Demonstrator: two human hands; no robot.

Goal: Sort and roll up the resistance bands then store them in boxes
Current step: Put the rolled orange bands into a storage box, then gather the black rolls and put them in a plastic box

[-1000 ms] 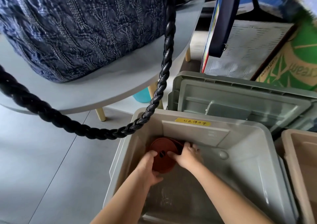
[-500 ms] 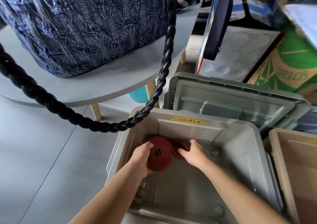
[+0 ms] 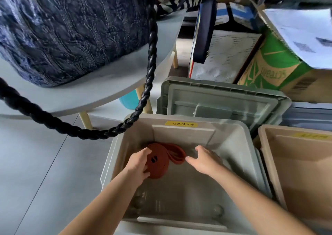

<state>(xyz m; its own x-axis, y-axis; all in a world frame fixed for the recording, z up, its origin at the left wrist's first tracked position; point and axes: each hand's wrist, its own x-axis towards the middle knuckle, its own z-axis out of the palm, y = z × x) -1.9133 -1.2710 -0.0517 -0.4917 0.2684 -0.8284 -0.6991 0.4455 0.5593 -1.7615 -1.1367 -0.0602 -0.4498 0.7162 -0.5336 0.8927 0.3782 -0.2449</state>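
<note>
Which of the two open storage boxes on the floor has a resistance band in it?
The grey box on the left: the rolled red band lies at its far end. The beige box to its right shows none in its visible part.

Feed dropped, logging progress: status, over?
Left hand grips rolled red band in grey box. Right hand empty beside its loose end. Braided strap overhangs box corner.

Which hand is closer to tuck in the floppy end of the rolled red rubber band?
Probably the right hand: its open fingertips sit beside the loose end of the rolled red rubber band, while the left hand holds the coil.
</note>
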